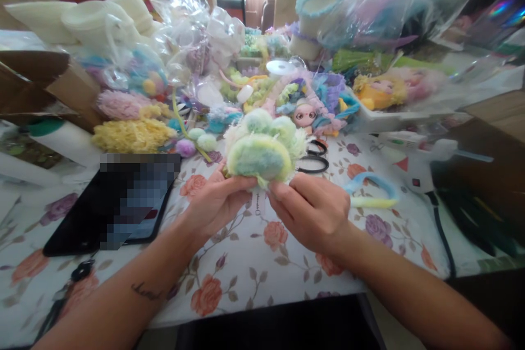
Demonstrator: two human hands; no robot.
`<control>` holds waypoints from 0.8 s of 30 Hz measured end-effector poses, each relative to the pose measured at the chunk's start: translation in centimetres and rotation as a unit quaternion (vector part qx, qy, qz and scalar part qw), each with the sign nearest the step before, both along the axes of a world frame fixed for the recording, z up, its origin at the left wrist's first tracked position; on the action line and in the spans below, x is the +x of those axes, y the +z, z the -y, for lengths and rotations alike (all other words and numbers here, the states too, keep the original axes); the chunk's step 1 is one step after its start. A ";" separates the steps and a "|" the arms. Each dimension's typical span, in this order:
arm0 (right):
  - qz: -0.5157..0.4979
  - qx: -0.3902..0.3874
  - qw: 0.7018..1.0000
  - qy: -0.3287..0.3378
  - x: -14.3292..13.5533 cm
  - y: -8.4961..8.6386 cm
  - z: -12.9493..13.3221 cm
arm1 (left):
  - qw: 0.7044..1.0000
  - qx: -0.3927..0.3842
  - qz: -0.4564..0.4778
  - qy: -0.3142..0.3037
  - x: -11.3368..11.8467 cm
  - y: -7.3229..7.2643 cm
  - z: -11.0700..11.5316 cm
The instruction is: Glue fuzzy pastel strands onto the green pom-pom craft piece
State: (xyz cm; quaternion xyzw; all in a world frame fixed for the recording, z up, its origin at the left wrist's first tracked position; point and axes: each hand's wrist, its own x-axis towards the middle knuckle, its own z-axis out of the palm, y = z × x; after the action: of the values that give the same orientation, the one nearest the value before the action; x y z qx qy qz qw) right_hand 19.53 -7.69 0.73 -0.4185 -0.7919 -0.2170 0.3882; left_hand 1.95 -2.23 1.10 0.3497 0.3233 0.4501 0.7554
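Green fluffy piece (258, 159), pompoms (259, 121) up, long axis crosswise; left hand (217, 197), right hand (314, 208) pinching base

A fuzzy green and yellow piece (258, 158) is held up over a flowered cloth (246, 268): its lower left edge is gripped by the left hand (215, 197), and its bottom tip is pinched by the right hand (314, 208). Just behind it, black-handled scissors (315, 170), partly hidden, are laid down. To the right, a blue and yellow strip (373, 203) and a white glue gun (420, 167) are seen; to the left, a tablet (88, 210) is set. Farther back, pompoms (186, 147), yellow yarn (131, 135), a doll's head (305, 116) and clear plastic bags (221, 30) are heaped together.
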 end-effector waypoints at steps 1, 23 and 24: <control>-0.004 -0.001 1.000 0.000 0.0 0.0 0.0 | 1.000 0.000 0.001 -0.001 0.0 0.0 0.0; -0.285 -0.274 0.919 -0.004 -0.6 0.0 -0.9 | 0.999 0.003 0.007 -0.033 0.1 -0.5 0.1; -0.284 -0.278 0.918 -0.004 -0.6 -0.1 -0.9 | 0.999 0.003 0.006 -0.033 0.1 -0.5 0.1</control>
State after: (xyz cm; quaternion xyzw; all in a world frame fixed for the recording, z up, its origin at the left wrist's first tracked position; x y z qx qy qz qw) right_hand 18.95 -6.82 0.66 -0.5567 -0.6750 0.1379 0.4642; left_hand 2.02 -2.30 0.59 0.3601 0.3056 0.4280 0.7705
